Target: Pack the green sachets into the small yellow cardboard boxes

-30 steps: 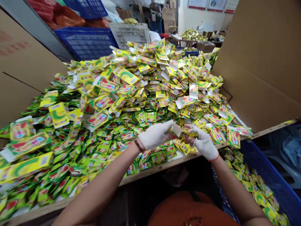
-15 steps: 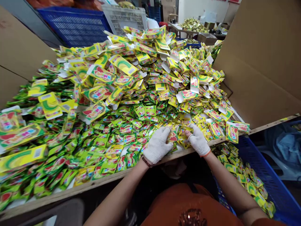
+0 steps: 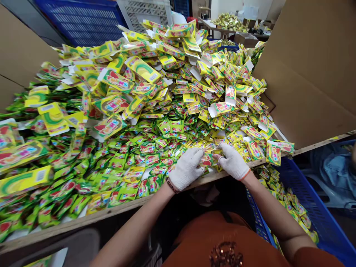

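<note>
My left hand [image 3: 187,168], in a white knitted glove with a beaded bracelet at the wrist, rests at the table's front edge. Its fingers and thumb close about a small green candy packet [image 3: 206,160] with a red watermelon print. Just to the right is my right hand [image 3: 235,162], gloved too, its thumb and fingers curled together; what they pinch is too small to make out. Small yellow packets [image 3: 233,139] lie beyond the fingertips. Loose green packets [image 3: 150,148] spread out to the left of the hands.
Behind the packets rises a large heap of yellow printed cartons [image 3: 143,70], many with flaps open. Cardboard walls [image 3: 308,74] flank the table. A wooden strip [image 3: 111,215] edges its front. Below right stands a blue crate [image 3: 319,207] with filled yellow cartons.
The view has tipped down slightly and shifted. Both hands stay close together at the same spot, the right one moving slightly left towards the left one.
</note>
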Action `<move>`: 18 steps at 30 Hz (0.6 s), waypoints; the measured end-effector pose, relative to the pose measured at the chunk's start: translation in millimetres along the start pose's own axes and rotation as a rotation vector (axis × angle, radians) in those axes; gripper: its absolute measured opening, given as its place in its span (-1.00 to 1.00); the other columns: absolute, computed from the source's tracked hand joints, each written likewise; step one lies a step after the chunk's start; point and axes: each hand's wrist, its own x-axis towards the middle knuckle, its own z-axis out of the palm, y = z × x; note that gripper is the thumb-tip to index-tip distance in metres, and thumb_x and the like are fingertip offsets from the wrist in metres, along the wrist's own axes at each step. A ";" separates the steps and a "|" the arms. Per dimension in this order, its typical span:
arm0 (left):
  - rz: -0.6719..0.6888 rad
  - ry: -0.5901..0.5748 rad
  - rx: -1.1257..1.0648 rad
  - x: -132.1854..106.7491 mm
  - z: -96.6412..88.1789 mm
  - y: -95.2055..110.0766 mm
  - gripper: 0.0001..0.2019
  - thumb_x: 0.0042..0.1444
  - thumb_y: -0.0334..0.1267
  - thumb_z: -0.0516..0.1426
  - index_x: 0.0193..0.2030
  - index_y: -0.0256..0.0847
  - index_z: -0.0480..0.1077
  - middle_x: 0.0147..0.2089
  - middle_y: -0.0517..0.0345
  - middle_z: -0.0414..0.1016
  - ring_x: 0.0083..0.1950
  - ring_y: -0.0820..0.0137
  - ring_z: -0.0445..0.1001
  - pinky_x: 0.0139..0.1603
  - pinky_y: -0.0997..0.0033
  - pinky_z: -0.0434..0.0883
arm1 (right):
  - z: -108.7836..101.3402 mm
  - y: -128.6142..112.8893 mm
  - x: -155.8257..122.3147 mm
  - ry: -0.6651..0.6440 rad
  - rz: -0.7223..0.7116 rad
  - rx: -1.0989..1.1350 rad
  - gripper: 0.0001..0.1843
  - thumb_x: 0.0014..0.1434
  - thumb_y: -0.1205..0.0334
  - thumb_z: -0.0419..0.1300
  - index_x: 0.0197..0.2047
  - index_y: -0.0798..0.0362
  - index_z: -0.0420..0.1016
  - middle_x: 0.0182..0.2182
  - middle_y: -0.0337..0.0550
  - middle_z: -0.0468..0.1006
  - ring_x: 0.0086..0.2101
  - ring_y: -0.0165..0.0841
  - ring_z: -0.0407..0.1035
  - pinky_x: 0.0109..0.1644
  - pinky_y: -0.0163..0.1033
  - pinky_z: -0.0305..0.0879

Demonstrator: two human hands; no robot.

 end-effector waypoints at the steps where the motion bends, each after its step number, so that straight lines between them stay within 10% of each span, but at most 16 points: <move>1: 0.008 0.006 0.007 0.2 1.0 1.0 -0.53 -0.02 -0.38 0.18 0.10 -0.21 0.35 0.04 -0.09 0.45 0.10 0.13 0.41 0.14 0.18 0.40 | -0.1 0.7 -0.7 0.015 0.015 0.000 -0.80 0.20 0.12 0.18 -0.16 0.04 0.43 -0.25 -0.06 0.54 -0.23 -0.23 0.39 -0.12 -0.20 0.30; 12: 0.024 0.147 0.100 1.4 9.7 7.4 -0.47 0.01 -0.34 0.19 0.17 -0.33 0.32 0.00 -0.16 0.46 0.03 0.08 0.44 0.06 0.14 0.44 | -12.3 1.0 -2.5 -0.022 0.094 0.242 -0.84 0.12 0.19 0.12 -0.31 0.05 0.49 -0.39 -0.15 0.56 -0.37 -0.29 0.43 -0.26 -0.24 0.31; 18: 0.013 0.314 0.039 -0.3 23.1 14.2 -0.38 0.02 -0.37 0.18 0.27 -0.24 0.24 0.04 -0.14 0.45 0.06 0.08 0.44 0.07 0.09 0.43 | -13.9 -7.4 -7.3 -0.480 0.241 0.646 -0.76 0.21 0.02 0.00 -0.30 0.00 0.31 -0.79 -0.41 0.25 -0.79 -0.45 0.10 -0.68 -0.37 -0.03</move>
